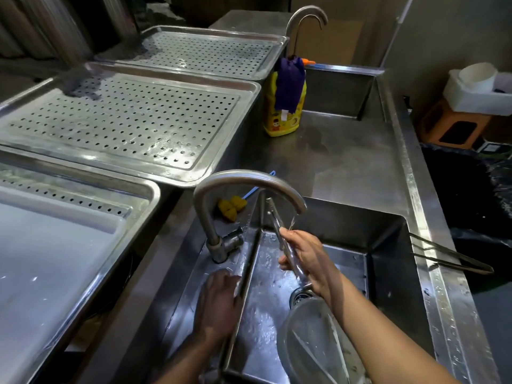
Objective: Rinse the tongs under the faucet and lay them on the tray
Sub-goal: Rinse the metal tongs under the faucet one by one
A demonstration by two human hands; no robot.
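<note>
1. Three trays point(133, 117) with holes sit on the left.
2. The left hand point(219, 303) lies flat and open on the sink point(388, 245) edge, holding nothing.
3. The faucet point(243, 189) curves over the sink.
4. The right hand point(304, 256) grips the tongs point(279, 231) tight, under the spout, over the sink.

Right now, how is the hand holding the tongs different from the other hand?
The right hand is wrapped around the tongs, raised over the sink below the faucet; the left hand holds nothing. The left hand rests flat on the sink's front-left rim, lower and nearer the faucet's base. The right hand looks wet and shiny; the left sits in shadow. Both hands are bare.
</note>
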